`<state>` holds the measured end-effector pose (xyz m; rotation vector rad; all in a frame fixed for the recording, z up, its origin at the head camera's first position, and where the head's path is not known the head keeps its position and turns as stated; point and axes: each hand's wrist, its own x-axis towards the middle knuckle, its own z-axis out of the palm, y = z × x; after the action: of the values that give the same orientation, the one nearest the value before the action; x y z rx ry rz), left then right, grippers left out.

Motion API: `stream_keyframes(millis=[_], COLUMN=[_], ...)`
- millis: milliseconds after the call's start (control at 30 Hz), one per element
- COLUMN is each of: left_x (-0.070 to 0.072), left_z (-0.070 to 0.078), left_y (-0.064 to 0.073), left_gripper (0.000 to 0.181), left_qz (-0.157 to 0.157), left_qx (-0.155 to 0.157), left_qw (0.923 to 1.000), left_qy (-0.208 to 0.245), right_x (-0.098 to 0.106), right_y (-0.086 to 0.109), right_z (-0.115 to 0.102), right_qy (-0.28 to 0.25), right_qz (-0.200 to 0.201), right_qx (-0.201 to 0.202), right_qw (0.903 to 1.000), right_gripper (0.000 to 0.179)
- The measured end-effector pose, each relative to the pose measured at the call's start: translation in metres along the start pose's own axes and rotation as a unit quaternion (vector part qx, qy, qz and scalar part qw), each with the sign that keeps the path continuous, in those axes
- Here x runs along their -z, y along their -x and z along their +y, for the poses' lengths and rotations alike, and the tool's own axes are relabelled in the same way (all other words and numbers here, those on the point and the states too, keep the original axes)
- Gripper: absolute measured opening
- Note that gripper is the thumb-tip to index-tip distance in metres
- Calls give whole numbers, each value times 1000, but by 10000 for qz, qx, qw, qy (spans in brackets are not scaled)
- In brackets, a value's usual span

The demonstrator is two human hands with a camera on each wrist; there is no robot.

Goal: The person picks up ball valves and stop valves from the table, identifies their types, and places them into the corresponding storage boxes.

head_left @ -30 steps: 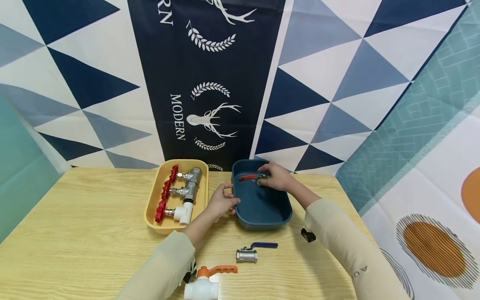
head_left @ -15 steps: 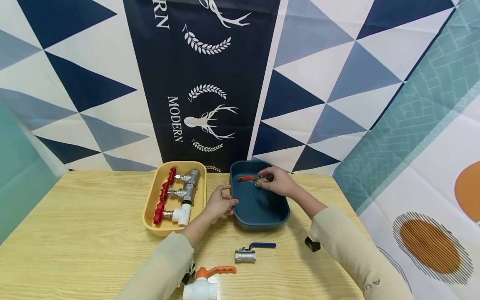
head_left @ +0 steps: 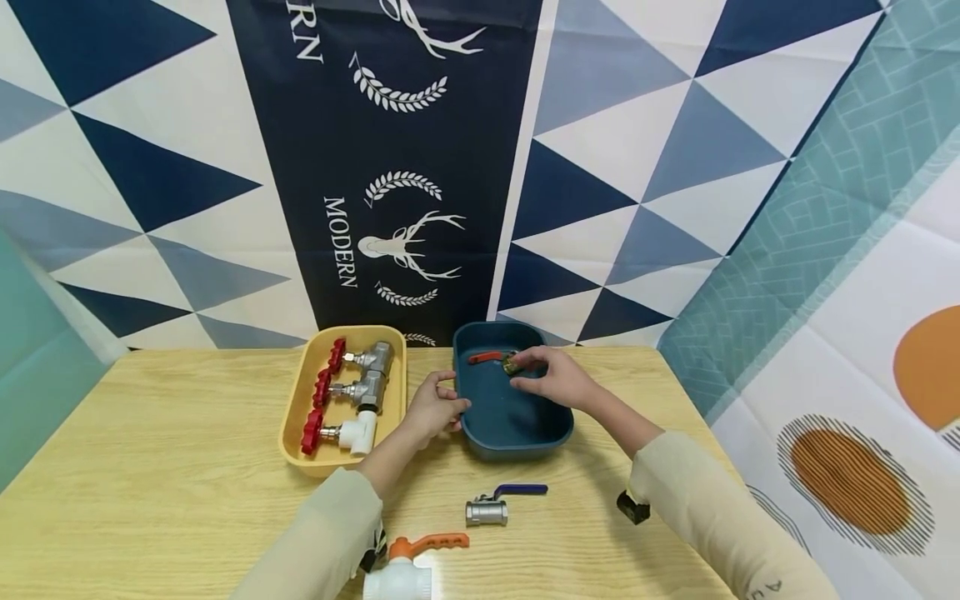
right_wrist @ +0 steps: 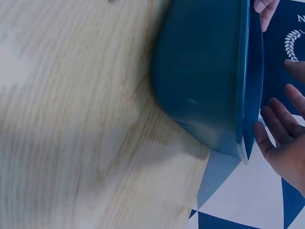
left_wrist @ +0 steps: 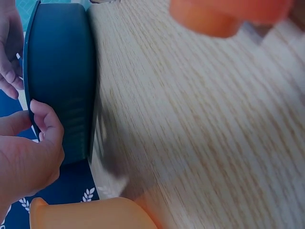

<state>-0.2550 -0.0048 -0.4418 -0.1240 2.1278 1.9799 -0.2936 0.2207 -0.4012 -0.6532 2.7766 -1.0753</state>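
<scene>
In the head view, my left hand (head_left: 437,407) pinches the left rim of a dark blue plastic bin (head_left: 491,417), thumb over the edge and fingers outside. The left wrist view shows the same grip on the bin (left_wrist: 66,71). Inside the bin, near its back, lies a brass ball valve (head_left: 511,365) with a red lever handle (head_left: 486,357). My right hand (head_left: 558,379) is over the bin with its fingertips right by the valve's brass body. From the right wrist view, the fingers of my right hand (right_wrist: 286,129) look spread and relaxed above the rim.
Left of the blue bin, a yellow bin (head_left: 291,433) holds several red-wheeled valves (head_left: 367,387). In front lie a steel ball valve with a blue lever (head_left: 487,511) and a white plastic valve with an orange handle (head_left: 397,579). A patterned backdrop (head_left: 420,167) rises behind the table.
The right hand's fingers have loosened and drawn slightly back from the brass valve, which stays in the blue bin. The left hand keeps hold of the rim. The head view has shifted slightly.
</scene>
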Motion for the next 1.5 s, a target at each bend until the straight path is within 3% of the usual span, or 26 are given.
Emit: stream_keyframes(millis=[333, 767, 1500], left_x=[0, 0, 0], left_z=[-1, 0, 2], left_y=[0, -1, 0], left_gripper=[55, 55, 56], left_qz=[36, -13, 9], left_qx=[36, 78, 118], left_qw=[10000, 9999, 9999], left_qy=[-3, -101, -115], right_x=[-1, -1, -7], right_y=[12, 27, 52], right_z=[-4, -9, -25], right_qy=[-542, -674, -916], right_qz=[-105, -93, -441], right_qx=[127, 65, 404], right_qw=[9984, 9977, 9940], right_gripper=[41, 40, 35])
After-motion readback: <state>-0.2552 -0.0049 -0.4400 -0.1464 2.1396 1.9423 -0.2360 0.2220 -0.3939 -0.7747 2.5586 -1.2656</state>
